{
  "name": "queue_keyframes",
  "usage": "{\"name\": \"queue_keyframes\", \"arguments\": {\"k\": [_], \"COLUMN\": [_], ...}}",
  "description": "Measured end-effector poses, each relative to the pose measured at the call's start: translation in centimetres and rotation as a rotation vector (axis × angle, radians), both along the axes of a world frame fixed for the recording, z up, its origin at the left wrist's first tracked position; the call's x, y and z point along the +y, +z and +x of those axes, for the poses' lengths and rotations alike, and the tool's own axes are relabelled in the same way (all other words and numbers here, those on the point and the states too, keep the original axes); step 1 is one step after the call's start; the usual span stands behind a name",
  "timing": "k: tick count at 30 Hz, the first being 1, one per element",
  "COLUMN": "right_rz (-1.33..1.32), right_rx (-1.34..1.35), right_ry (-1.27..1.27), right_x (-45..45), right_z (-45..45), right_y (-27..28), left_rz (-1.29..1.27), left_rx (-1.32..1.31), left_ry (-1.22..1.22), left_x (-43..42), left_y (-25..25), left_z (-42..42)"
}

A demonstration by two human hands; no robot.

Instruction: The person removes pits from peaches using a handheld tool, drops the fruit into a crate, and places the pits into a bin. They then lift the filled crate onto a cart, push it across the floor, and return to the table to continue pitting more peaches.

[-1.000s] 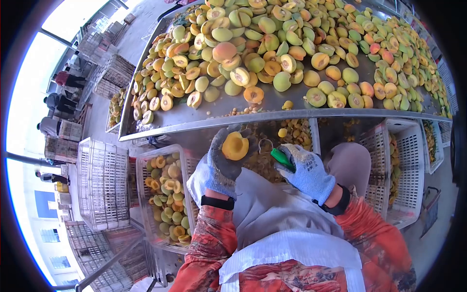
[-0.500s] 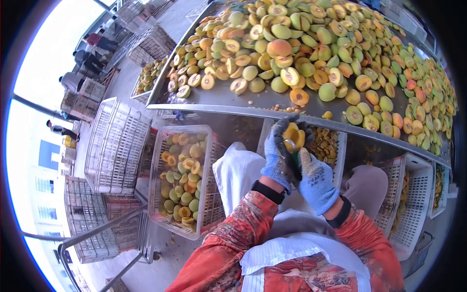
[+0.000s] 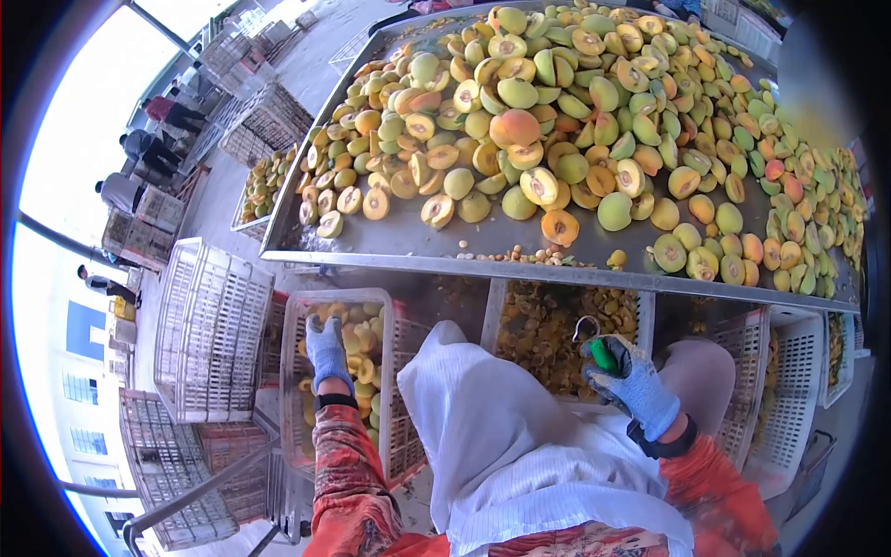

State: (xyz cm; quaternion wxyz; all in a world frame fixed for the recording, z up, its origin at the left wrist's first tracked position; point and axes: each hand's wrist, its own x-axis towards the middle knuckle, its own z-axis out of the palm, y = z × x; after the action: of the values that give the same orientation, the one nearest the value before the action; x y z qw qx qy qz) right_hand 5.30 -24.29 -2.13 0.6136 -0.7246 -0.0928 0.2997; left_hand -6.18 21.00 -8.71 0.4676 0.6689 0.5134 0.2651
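Observation:
My left hand (image 3: 327, 355), in a blue glove with grey fingertips, is over the left crate (image 3: 386, 311). Its fingers look apart with nothing visible in them, just above the halved yellow-green fruit (image 3: 364, 334), which looks like apricots or peaches. My right hand (image 3: 639, 382), gloved alike, is closed round the green handle of a pitting tool (image 3: 605, 356). The tool's curved metal loop points up and left, over a middle crate (image 3: 495, 316) of brownish-yellow scraps (image 3: 548, 339). A white cloth (image 3: 501, 408) covers my lap between the hands.
A metal table (image 3: 390, 237) ahead bears a large heap of halved fruit (image 3: 594, 121), with small pits (image 3: 524, 255) along its near edge. White crates (image 3: 789, 399) stand to the right. More stacked crates (image 3: 213, 325) and a metal rail (image 3: 209, 478) are at left. Several people are in the background.
My hands have moved apart. The left, earlier at the tool with a fruit half, is now over the left crate without it. The right has moved right and down, keeping the tool.

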Motion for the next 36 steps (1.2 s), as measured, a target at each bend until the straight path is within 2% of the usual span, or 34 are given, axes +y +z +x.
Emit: {"name": "queue_keyframes", "arguments": {"k": [1, 2, 3, 4, 5, 6, 7, 8, 9, 10, 12, 14, 16, 18, 19, 20, 22, 23, 24, 26, 27, 28, 30, 32, 33, 34, 36], "right_rz": [-0.002, -0.035, -0.069, -0.105, -0.208, -0.214, -0.285, -0.356, -0.431, -0.437, -0.367, -0.321, -0.283, -0.304, -0.333, -0.328, -0.150, -0.154, -0.173, -0.192, -0.167, -0.141, -0.116, -0.173, -0.211, -0.214, -0.273], "right_rx": [-0.003, -0.087, -0.172, -0.256, -0.306, -0.310, -0.344, -0.379, -0.396, -0.400, -0.527, -0.523, -0.376, -0.397, -0.414, -0.419, -0.466, -0.471, -0.425, -0.380, -0.412, -0.441, -0.532, -0.830, -0.912, -0.907, -0.971], "right_ry": [-0.021, -0.007, 0.007, 0.019, -0.012, -0.027, -0.010, 0.006, 0.012, -0.006, 0.022, -0.011, -0.051, -0.050, -0.051, -0.052, -0.039, -0.049, -0.041, -0.037, -0.076, -0.109, -0.094, -0.016, -0.002, 0.010, -0.005], "right_x": [-0.1, -0.2, -0.3, -0.3, -0.2, -0.2, -0.3, -0.4, -0.7, -1.1, -2.0, -2.7, -2.9, -2.7, -2.5, -2.3, -2.3, -2.5, -2.8, -3.0, -2.8, -2.4, -1.1, 0.3, 0.9, 1.1, 1.5], "right_z": [0.1, 0.2, 0.4, 0.6, 0.8, 1.1, 1.3, 1.6, 1.6, 1.8, 1.9, 1.9, 1.7, 1.7, 1.4, 1.2, 1.0, 0.8, 0.7, 0.6, 0.9, 1.2, 1.6, 1.7, 1.6, 1.5, 1.1], "right_y": [-0.3, -0.6, -1.0, -1.3, -1.1, -0.4, 0.5, 1.0, 0.9, 0.9, 0.9, 0.6, 0.8, 1.1, 1.2, 1.2, 0.8, 0.7, 0.7, 1.3, 2.1, 3.1, 4.9, 5.4, 6.3, 6.2, 5.6], "left_rz": [0.085, 0.163, 0.016, 0.111, 0.195, 0.268, 0.275, 0.285, 0.407, 0.388, 0.337, 0.385, 0.441, 0.389, 0.527, 0.533, 0.488, 0.529, 0.534, -0.256, -0.484, -0.483, -1.042, -0.202, -0.683, -0.691, -0.529], "left_rx": [-0.049, -0.052, -0.156, -0.173, -0.094, 0.090, 0.221, 0.307, 0.384, 0.346, 0.329, 0.287, 0.255, 0.608, 0.629, 0.627, 0.670, 0.535, 0.526, -0.310, -0.364, -0.361, -0.527, -0.434, -0.503, -0.505, -0.652], "left_ry": [-0.078, -0.255, -0.287, -0.456, -0.544, -0.622, -0.663, -0.692, -0.736, -0.756, -0.672, -0.642, -0.596, -0.899, -0.937, -0.935, -0.976, -0.944, -0.953, -0.791, -0.797, -0.788, -1.084, -1.149, -1.038, -1.026, -0.953], "left_x": [-0.7, -3.7, -6.1, -8.0, -10.3, -13.5, -15.0, -17.3, -19.6, -21.1, -23.1, -23.8, -23.8, -23.7, -23.5, -23.2, -22.3, -21.9, -21.5, -21.9, -22.1, -22.1, -22.1, -25.3, -26.0, -26.8, -27.9], "left_y": [0.6, 3.5, 4.8, 5.0, 5.0, 7.0, 6.1, 6.5, 7.5, 6.8, 5.8, 4.2, 4.5, 6.6, 5.3, 4.6, 3.5, 3.0, 2.5, 4.5, 6.3, 7.0, 7.4, 6.8, 7.1, 7.8, 9.2], "left_z": [2.3, 5.5, 8.9, 12.1, 15.3, 18.3, 21.4, 24.0, 26.0, 27.8, 29.6, 29.8, 28.7, 26.9, 26.1, 25.6, 25.3, 24.9, 24.2, 22.5, 21.0, 19.6, 16.5, 14.6, 13.8, 13.1, 11.9]}}
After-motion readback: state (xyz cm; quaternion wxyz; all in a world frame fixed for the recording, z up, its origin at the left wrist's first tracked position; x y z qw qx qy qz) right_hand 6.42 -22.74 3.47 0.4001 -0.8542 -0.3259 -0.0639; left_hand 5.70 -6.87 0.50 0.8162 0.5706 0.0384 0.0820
